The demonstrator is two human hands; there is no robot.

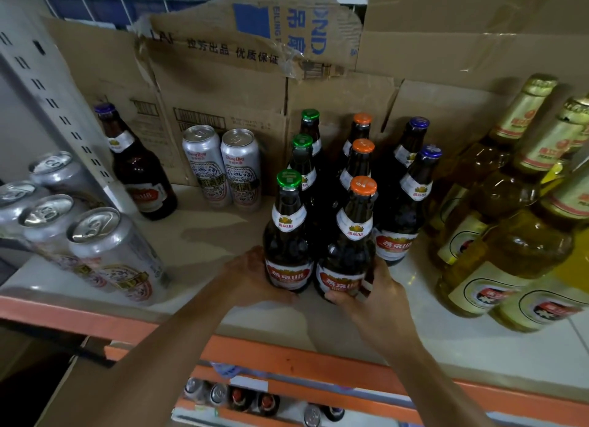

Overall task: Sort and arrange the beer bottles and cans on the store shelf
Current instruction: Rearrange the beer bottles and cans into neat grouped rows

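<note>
Two hands: left hand (251, 278) cupped green-capped bottle (288, 235), right hand (373, 294) gripped orange-capped bottle (352, 245), lower centre.
Risk: bottles clinking, toppling rows behind.

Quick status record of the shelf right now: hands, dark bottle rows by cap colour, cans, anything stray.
left hand: on front green-cap bottle, at its base
right hand: on front orange-cap bottle, at its base
green-cap row: three deep
orange-cap row: three deep
purple-cap row: two deep
stray: one purple-cap bottle, far left
cans: silver pair at back; more at left
right side: gold-foil bottles
</note>
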